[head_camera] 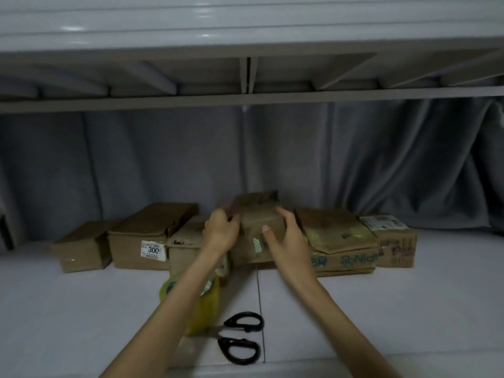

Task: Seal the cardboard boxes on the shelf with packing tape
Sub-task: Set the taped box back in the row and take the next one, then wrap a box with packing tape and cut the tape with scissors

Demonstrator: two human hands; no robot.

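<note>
Both hands are at the middle cardboard box (257, 227), which stands in the row of boxes at the back of the shelf (81, 309). The left hand (221, 231) grips its left edge with curled fingers; the right hand (285, 237) lies on its right side, thumb pressed on the front. The tape roll (207, 298) and scissors (241, 338) lie nearer, below the left forearm.
</note>
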